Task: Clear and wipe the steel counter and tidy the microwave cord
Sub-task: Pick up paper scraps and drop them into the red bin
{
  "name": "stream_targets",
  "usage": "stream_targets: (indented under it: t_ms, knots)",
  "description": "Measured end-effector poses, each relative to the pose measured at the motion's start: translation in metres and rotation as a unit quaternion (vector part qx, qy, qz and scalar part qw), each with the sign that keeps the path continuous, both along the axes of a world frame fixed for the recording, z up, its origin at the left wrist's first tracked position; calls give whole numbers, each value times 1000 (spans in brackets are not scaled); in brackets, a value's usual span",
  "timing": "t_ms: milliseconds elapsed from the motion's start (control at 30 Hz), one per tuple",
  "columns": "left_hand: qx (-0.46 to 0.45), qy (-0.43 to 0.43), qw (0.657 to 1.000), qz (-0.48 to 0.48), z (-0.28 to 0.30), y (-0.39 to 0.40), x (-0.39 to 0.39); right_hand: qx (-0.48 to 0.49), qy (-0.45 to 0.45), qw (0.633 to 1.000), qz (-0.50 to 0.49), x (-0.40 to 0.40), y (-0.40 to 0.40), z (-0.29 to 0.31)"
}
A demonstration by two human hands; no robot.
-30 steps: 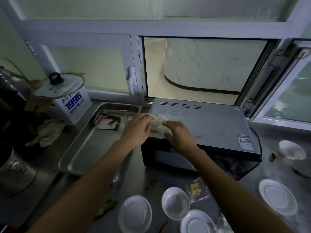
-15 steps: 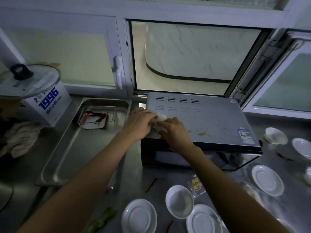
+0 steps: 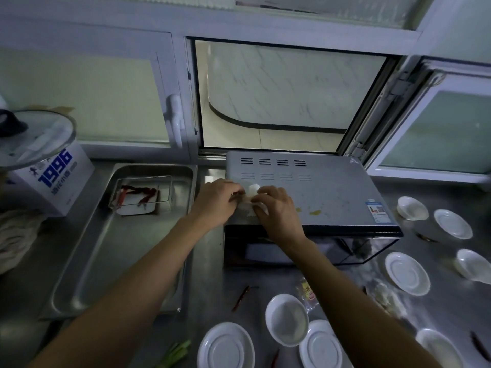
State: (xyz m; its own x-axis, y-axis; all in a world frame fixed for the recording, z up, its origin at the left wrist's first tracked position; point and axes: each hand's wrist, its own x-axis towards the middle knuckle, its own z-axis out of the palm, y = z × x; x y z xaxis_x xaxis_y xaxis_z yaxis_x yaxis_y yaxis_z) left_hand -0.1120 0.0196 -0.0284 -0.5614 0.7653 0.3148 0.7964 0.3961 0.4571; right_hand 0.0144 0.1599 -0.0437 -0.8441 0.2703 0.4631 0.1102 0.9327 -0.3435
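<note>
**Both hands bunched on a white wad at the microwave's near-left corner**

Head view: the left hand (image 3: 216,201) and right hand (image 3: 276,212) sit close together, fingers pinched on a small white wad (image 3: 251,197), probably tissue or cloth, atop the microwave (image 3: 332,192). The yellowish stains (image 3: 310,211) lie just to the right of the right hand, so that hand is nearer for a wipe, and the stroke would likely run rightward along the lid's long axis. The worktop (image 3: 212,282) below the wrists carries white saucers (image 3: 225,346) and scraps. No cord is visible.
</note>
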Motion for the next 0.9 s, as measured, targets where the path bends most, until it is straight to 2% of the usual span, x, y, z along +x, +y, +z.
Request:
stream_targets:
  t_ms: [300,533,700,900]
  knots:
    - [34,-9,999,-31,5,-12,2,-28,58,998,9,14,-18,8]
    - [75,-36,993,-88,19,-4,15,-27,119,991,-57,47,-24,18]
    - [98,-48,983,-148,26,29,47,-26,133,984,-115,95,-8,25]
    - [89,-22,967,-238,36,89,123,-14,150,969,-194,185,23,34]
